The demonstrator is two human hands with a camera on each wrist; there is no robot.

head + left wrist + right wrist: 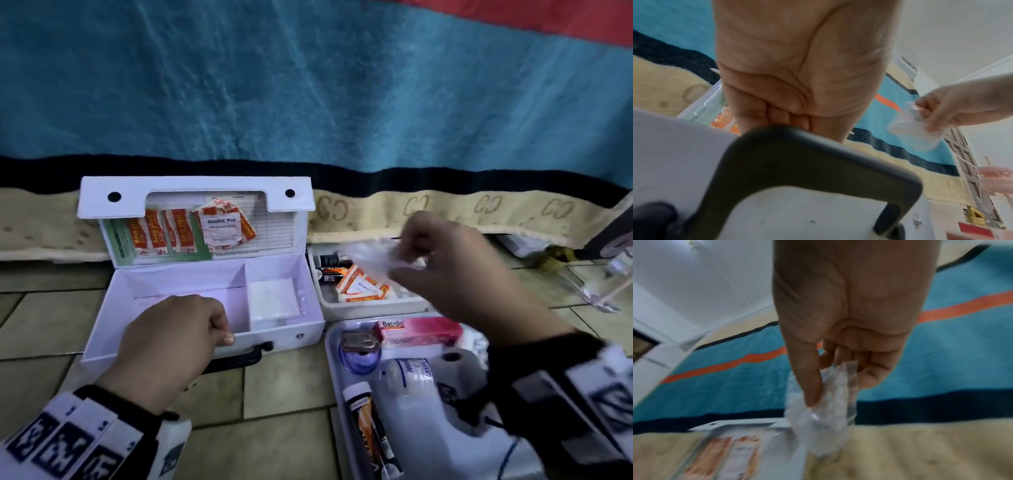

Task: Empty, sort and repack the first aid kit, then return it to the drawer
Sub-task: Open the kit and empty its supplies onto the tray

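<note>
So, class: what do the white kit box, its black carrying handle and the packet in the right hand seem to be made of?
Kit box: likely coated card, matte white with folded flaps.
Carrying handle: probably moulded plastic, smooth matte black.
Packet, pinched by the right hand: thin clear plastic film, crinkled and glinting; contents too blurred to tell.

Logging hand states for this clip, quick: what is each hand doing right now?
Left hand: fingers curled over the front wall of the first aid box, gripping it.
Right hand: pinching a small clear plastic packet, lifted above the white tray.
</note>
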